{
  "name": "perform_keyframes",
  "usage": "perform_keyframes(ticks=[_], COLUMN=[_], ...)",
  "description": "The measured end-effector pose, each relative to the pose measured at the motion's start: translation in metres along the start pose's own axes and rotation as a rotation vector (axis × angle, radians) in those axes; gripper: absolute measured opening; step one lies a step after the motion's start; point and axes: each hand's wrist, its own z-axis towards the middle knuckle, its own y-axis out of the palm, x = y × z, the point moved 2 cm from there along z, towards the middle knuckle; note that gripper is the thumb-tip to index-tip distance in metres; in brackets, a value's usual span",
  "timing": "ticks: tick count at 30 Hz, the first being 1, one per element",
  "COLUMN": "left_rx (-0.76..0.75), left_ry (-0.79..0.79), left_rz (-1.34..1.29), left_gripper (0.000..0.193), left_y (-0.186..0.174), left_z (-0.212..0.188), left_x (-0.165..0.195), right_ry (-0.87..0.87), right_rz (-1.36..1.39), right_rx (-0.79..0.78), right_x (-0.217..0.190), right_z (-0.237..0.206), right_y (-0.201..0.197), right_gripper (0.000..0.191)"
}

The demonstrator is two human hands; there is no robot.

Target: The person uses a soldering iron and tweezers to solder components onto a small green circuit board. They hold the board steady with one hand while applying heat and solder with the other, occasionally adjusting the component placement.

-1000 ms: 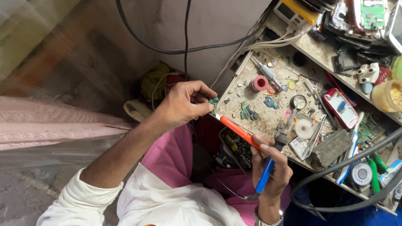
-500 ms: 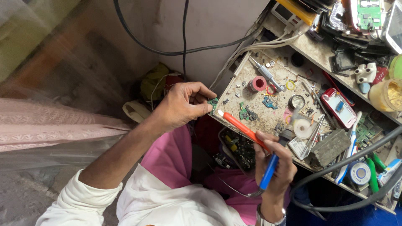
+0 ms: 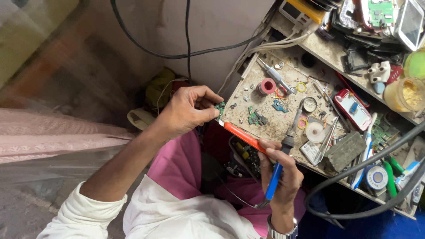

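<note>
Circuit board (image 3: 220, 107), small and green, sits pinched in left hand (image 3: 188, 110) at the workbench (image 3: 261, 128) edge; right hand (image 3: 281, 170) clamps orange iron (image 3: 243, 137); yellow jar (image 3: 403, 94) holds crumbly bits.

A plain pale wall (image 3: 146, 26) stands behind the table (image 3: 265, 117), with black cables (image 3: 188, 40) hanging down it. The table's worn, gritty top is cluttered. Below the table, a blue floor (image 3: 354, 225).
</note>
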Motion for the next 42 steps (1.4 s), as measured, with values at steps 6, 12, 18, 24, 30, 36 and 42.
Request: perform_keyframes(ticks=[6,12,18,24,30,36,42], left_rx=[-0.013,-0.022,-0.014,-0.01,-0.015,-0.032,-0.065], left_ry=[-0.025,-0.018,-0.056,-0.086,-0.033,-0.049,-0.057], left_rz=[-0.001,-0.042,-0.089,-0.014,0.024,-0.044,-0.095], left_gripper=[0.028,0.027,0.028,0.027,0.029,0.029,0.031], left_y=[0.017,0.036,0.044,0.043,0.031,0.023,0.017], left_z=[0.008,0.01,0.006,0.002,0.004,0.006,0.007], left_x=[-0.001,0.003,0.003,0.009,0.009,0.002,-0.004], right_ry=[0.132,0.163,0.184,0.107,-0.171,0.016,0.247], right_rz=[-0.03,-0.309,-0.624,-0.991,-0.842,0.101,0.574], right_rx=[0.294,0.542,0.39,0.258,0.291,0.302,0.2], right_x=[0.005,0.028,0.03,0.013,-0.004,0.005,0.011], right_z=[-0.013,-0.017,-0.002,0.017,0.006,-0.024,-0.032], right_y=[-0.054,-0.138,-0.157,-0.151,-0.126,-0.055,-0.01], right_gripper=[0.029,0.027,0.022,0.025,0.04,0.062,0.058])
